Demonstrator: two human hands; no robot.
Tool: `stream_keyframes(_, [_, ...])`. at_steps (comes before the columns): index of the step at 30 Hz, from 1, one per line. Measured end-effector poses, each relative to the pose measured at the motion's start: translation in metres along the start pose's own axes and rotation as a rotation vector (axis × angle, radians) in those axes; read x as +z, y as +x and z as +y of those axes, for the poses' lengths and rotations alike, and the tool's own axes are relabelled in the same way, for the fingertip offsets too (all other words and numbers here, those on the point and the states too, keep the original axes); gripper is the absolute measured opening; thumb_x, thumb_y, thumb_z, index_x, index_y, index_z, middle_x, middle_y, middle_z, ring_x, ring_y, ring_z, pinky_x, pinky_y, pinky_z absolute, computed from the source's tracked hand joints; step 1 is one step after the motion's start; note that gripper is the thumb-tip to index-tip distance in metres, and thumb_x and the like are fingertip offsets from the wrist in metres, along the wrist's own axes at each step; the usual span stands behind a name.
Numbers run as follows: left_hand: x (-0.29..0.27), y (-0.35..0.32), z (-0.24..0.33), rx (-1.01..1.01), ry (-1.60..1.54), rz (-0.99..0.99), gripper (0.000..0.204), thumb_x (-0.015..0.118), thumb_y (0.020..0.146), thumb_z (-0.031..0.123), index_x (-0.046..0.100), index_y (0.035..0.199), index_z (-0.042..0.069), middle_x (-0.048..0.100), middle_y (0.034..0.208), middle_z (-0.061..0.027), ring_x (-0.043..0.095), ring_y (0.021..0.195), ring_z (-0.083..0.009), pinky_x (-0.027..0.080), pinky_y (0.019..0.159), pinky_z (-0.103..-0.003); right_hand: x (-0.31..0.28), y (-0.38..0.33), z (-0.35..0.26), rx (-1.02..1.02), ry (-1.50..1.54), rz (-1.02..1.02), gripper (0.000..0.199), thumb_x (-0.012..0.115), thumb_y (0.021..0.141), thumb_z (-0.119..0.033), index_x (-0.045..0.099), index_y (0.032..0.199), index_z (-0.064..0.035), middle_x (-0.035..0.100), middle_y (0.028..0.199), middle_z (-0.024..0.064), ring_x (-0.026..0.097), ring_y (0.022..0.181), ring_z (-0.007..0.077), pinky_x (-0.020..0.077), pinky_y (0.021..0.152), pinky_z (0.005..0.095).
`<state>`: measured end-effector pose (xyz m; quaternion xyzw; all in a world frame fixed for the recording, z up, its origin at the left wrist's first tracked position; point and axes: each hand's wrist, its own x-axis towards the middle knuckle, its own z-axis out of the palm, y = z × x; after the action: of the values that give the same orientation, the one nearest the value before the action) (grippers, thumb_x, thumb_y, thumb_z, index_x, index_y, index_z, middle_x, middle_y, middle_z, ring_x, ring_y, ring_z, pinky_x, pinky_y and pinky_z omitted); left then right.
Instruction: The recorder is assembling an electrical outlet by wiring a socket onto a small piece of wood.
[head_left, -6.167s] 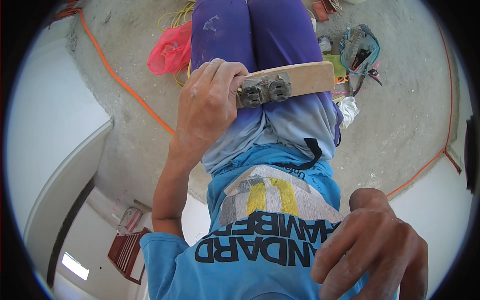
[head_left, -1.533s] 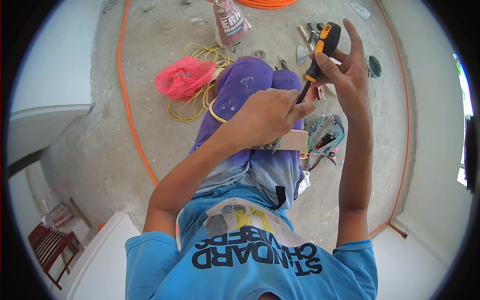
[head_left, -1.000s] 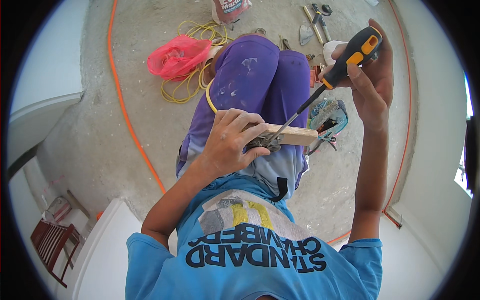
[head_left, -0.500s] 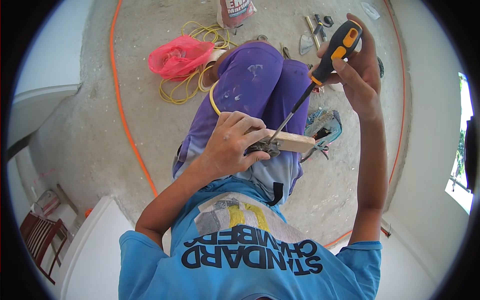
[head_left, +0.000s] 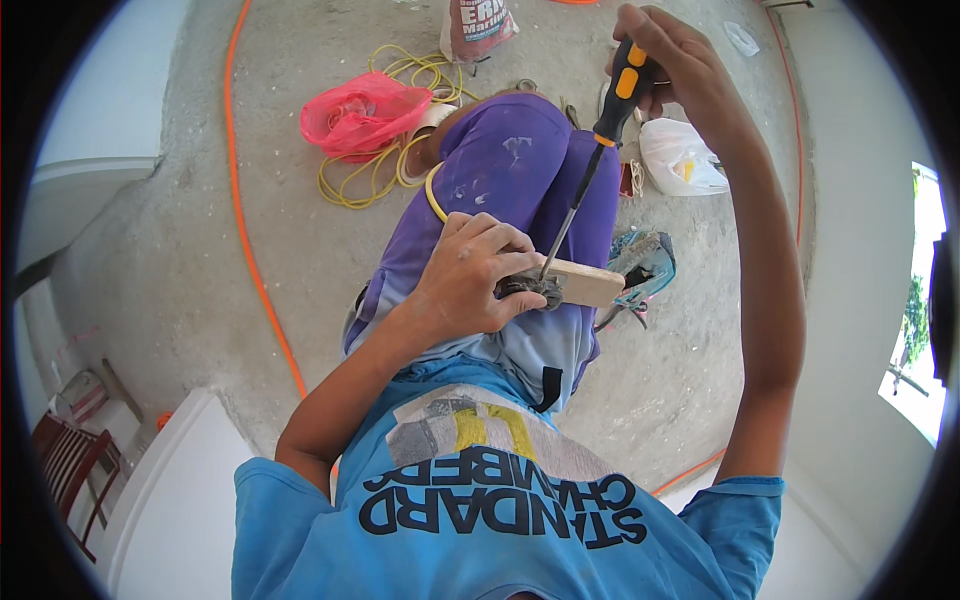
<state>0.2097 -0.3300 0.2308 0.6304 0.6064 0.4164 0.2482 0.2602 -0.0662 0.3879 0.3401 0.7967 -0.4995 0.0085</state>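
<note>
My right hand (head_left: 695,70) is closed round the upper end of a screwdriver (head_left: 616,97) with a black and orange handle. Its long shaft slants down to a small dark grey, rough-looking piece (head_left: 530,290), whose kind I cannot make out. That piece lies against a pale wooden block (head_left: 592,284) above my lap. With fingers over the block and thumb below the dark piece, my left hand (head_left: 465,275) grips both together. The screwdriver's tip meets the dark piece beside my left fingers; the exact contact is hidden.
Beyond my purple trousers (head_left: 490,170), a pink plastic bag (head_left: 365,112) and yellow cord (head_left: 350,190) lie on the concrete floor. A white bag (head_left: 680,158) and a bluish bag (head_left: 645,262) are at right. An orange line (head_left: 240,200) runs along the left.
My right hand and the screwdriver handle have moved up and slightly left, so the screwdriver stands steeper. The white bag now shows beside my right forearm. My left hand keeps its hold.
</note>
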Motion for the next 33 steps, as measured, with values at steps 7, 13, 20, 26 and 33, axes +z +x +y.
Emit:
stream_keyframes(7, [0.004,0.003,-0.002,0.028,-0.027,0.008,0.043,0.09,0.071,0.035,0.079,0.104,0.009,0.07,0.106,-0.0008,0.059,0.102,-0.0208,0.037,0.093,-0.04,-0.038,0.041,0.087,-0.574,-0.063,-0.142,0.043,0.062,0.103,-0.048,0.063,0.12,-0.0074,0.068,0.096,0.0055,0.068,0.078,0.0119,0.057,0.066,0.0249])
stream_keyframes(13, [0.0,-0.002,-0.005,0.01,-0.017,0.031,0.042,0.09,0.072,0.037,0.079,0.102,0.01,0.07,0.105,-0.0003,0.059,0.101,-0.02,0.037,0.093,-0.04,-0.018,0.036,0.05,0.086,-0.8,0.147,0.06,0.056,0.099,-0.065,0.066,0.095,-0.0063,0.067,0.091,0.0058,0.069,0.075,0.0145,0.058,0.065,0.0293])
stream_keyframes(20, [0.005,-0.001,-0.006,0.023,-0.027,0.038,0.04,0.089,0.072,0.036,0.079,0.102,0.01,0.07,0.105,-0.0002,0.06,0.101,-0.0199,0.037,0.095,-0.039,-0.041,0.058,0.065,-0.289,-0.45,-0.229,0.045,0.062,0.101,-0.055,0.064,0.099,-0.0094,0.062,0.077,0.001,0.062,0.068,0.0073,0.0462,0.063,0.0201])
stream_keyframes(26, [0.003,-0.002,-0.006,0.007,-0.04,0.043,0.039,0.089,0.073,0.034,0.079,0.102,0.01,0.07,0.104,-0.0004,0.061,0.102,-0.02,0.038,0.096,-0.039,-0.047,0.047,0.035,0.186,-0.543,-0.286,0.055,0.055,0.101,-0.063,0.065,0.104,-0.0092,0.06,0.07,0.0025,0.062,0.058,0.0077,0.044,0.052,0.021])
stream_keyframes(33, [0.005,-0.001,-0.007,0.022,-0.047,0.045,0.039,0.089,0.073,0.034,0.079,0.102,0.011,0.07,0.104,0.0,0.06,0.103,-0.0197,0.038,0.095,-0.039,-0.057,0.069,0.063,-0.319,-0.576,-0.404,0.056,0.058,0.097,-0.066,0.064,0.106,-0.011,0.061,0.078,0.004,0.057,0.058,0.0106,0.0465,0.055,0.0242])
